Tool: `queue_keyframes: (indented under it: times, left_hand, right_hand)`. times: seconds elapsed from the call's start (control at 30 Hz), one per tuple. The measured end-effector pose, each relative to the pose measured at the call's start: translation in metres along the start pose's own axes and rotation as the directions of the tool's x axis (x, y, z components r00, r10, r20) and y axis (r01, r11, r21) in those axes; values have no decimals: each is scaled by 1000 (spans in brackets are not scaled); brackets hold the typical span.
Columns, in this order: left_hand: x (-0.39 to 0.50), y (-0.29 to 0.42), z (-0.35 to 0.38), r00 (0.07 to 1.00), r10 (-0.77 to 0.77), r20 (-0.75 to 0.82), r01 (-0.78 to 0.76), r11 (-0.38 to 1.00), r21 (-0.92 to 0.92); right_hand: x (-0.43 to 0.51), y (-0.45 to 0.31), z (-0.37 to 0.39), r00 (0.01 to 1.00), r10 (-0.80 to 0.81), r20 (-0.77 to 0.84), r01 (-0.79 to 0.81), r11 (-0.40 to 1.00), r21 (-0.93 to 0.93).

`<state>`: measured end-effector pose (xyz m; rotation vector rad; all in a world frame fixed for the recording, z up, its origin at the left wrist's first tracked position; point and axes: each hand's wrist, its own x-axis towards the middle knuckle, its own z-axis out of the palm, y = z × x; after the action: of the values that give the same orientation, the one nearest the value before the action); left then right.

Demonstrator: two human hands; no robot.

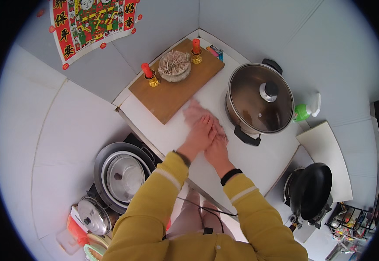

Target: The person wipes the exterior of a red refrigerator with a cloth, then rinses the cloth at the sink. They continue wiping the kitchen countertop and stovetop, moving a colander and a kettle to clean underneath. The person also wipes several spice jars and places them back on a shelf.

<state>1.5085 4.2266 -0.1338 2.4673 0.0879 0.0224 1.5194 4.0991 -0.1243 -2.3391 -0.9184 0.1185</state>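
A pink cloth [194, 111] lies crumpled on the white countertop [163, 140], between a wooden board and a large lidded pot. My left hand [202, 132] presses on it with extended fingers, overlapping the fingers of my right hand [216, 150], which rests on the cloth's near end. The cloth shows beyond and to the right of my fingers. How far the fingers of either hand curl around it is partly hidden.
The wooden board [179, 98] bears two red candles and a bowl of burnt sticks [174, 67]. Right of my hands stands the pot [251, 111], with a green spray bottle [302, 112] behind it. A black pan [312, 192] is on the stove; stacked basins [99, 169] stand lower left.
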Motion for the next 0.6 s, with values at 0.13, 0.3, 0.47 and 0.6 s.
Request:
queue_keyframes:
  times: [0.13, 0.3, 0.47, 0.6]
  left_hand:
    - [76, -21, -18, 997, 24, 72, -26, 999, 25]
    - [126, -40, -22, 990, 87, 111, -93, 994, 54]
    - [99, -39, -2, 1000, 9, -12, -7, 993, 122]
    - [10, -34, -2, 984, 14, -178, 8, 993, 122]
  right_hand:
    - [56, 15, 29, 976, -74, -206, 74, 997, -8]
    - [95, 21, 46, 992, 64, -108, -68, 997, -37]
    - [72, 11, 46, 994, -59, -94, 44, 988, -151]
    - [16, -23, 46, 978, -162, -130, 157, 987, -44]
